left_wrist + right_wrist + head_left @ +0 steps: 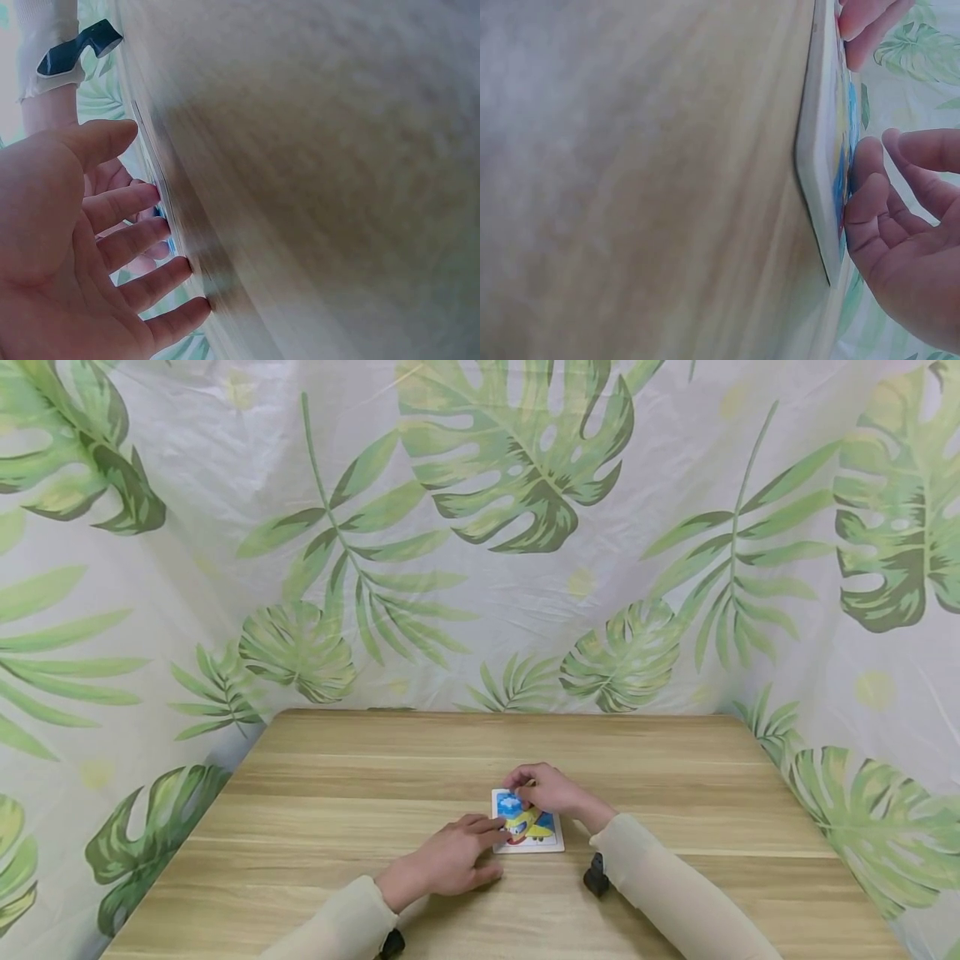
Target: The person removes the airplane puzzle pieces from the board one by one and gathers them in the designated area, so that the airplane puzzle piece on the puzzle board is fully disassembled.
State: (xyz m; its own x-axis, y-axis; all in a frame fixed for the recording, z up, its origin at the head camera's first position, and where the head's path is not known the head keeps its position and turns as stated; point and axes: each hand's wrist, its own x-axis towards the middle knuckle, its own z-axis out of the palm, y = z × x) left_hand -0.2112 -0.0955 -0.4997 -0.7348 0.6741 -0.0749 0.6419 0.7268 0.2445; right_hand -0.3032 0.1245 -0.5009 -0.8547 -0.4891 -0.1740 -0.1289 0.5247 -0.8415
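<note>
A small flat picture board (pixel 555 842) with a white border lies on the table. Its print shows a yellow airplane on blue. My left hand (pixel 453 858) is at its left side, fingers stretched and slightly spread, fingertips touching the board and its edge. In the left wrist view that palm (pixel 52 247) holds nothing. Over the far part of the picture is my right hand (pixel 551 789), its fingers loosely bent. The right wrist view shows the lower fingers of this hand (pixel 907 247) against the board's face (pixel 821 150). Nothing shows between its thumb and forefinger.
The wooden table (pixel 337 777) extends around the board on every side. A leaf-printed cloth (pixel 525 610) hangs behind it and along both sides. Black wrist devices sit below the left sleeve (pixel 337 918) and the right sleeve (pixel 660 885).
</note>
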